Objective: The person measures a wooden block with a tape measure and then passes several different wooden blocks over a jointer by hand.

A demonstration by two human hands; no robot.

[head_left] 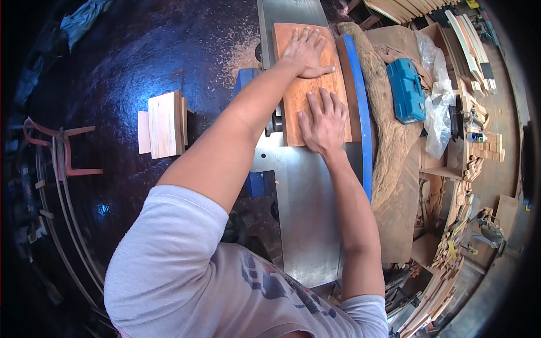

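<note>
A reddish-brown wooden board (313, 87) lies flat on the metal bed (304, 225) of a jointer, alongside its blue-edged fence (360, 112). My left hand (307, 53) rests palm down on the far part of the board, fingers spread and thumb pointing right. Nearer to me, my right hand (326, 121) presses on the near end with its fingers apart. Neither hand is wrapped around anything. The board covers the middle of the bed, so any cutter under it is hidden.
Wood shavings (239, 50) litter the dark floor left of the machine. Stacked wood blocks (166, 125) and a red plastic chair (65, 146) stand further left. Right of the fence are a long rough log (386, 135), a teal tool case (407, 90) and shelves of offcuts.
</note>
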